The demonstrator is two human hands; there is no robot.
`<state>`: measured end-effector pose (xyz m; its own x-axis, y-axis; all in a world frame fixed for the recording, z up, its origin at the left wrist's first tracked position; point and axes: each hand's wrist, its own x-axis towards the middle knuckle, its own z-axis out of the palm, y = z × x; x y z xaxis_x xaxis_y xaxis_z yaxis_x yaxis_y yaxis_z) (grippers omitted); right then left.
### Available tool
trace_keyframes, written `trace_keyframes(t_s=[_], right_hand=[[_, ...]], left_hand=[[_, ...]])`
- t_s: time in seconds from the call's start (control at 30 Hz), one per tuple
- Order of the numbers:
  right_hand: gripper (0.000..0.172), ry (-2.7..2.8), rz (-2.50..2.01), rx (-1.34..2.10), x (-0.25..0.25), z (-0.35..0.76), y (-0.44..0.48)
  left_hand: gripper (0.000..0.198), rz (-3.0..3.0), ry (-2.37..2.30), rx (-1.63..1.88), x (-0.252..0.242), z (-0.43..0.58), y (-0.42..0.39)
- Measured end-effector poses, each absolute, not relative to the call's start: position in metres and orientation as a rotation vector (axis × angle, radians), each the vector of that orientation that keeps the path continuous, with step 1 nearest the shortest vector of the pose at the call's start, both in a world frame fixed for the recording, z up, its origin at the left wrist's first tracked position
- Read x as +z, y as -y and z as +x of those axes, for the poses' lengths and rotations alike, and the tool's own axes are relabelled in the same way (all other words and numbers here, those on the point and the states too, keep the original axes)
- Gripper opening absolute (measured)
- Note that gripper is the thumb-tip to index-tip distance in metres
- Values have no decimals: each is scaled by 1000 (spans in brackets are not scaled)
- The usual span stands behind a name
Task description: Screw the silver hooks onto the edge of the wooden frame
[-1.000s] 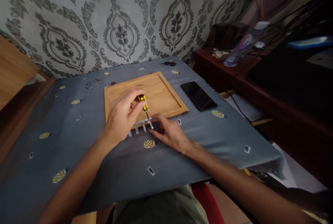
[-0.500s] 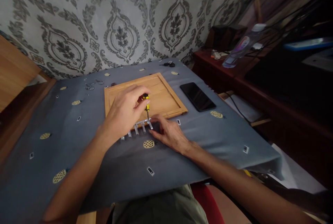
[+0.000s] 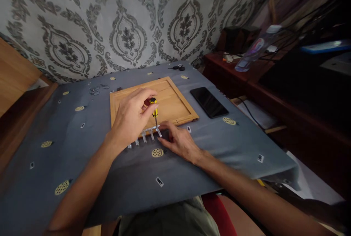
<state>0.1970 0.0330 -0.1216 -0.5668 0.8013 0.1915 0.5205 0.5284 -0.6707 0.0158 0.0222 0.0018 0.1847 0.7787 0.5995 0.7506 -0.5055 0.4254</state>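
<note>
A square wooden frame (image 3: 175,99) lies flat on a grey patterned tablecloth (image 3: 90,155). My left hand (image 3: 131,117) pinches the yellow-and-black handle of a small screwdriver (image 3: 154,110), held upright with its tip on a metal bracket with several prongs (image 3: 146,133) at the frame's near edge. My right hand (image 3: 178,141) rests on the cloth beside the bracket's right end, fingers pressed down against it.
A black phone (image 3: 210,101) lies right of the frame. Small metal bits (image 3: 94,90) and a dark key fob (image 3: 178,68) sit near the wall. A water bottle (image 3: 253,49) leans on the dark wooden shelf at the right. The table's edge runs close to my lap.
My left hand's fingers have shifted around the screwdriver handle, which now stands more upright. The right hand has stayed by the bracket.
</note>
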Motion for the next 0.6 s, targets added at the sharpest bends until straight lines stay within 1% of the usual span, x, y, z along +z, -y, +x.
trace_keyframes(t_s=[0.07,0.2,0.37,0.6], right_hand=[[34,2293,-1087,765,-121,197,-33],[34,2282,-1089,778,-121,196,-33],[34,2278,-1086,796,-120,196,-33],[34,2290,-1089,771,-121,197,-34]], left_hand=[[23,2396,-1557,1239,1,15,-22],[15,2394,-1549,1228,1,17,-22],[9,2442,-1560,1329,-1,18,-24],[16,2398,-1507,1308,-1,18,-24]])
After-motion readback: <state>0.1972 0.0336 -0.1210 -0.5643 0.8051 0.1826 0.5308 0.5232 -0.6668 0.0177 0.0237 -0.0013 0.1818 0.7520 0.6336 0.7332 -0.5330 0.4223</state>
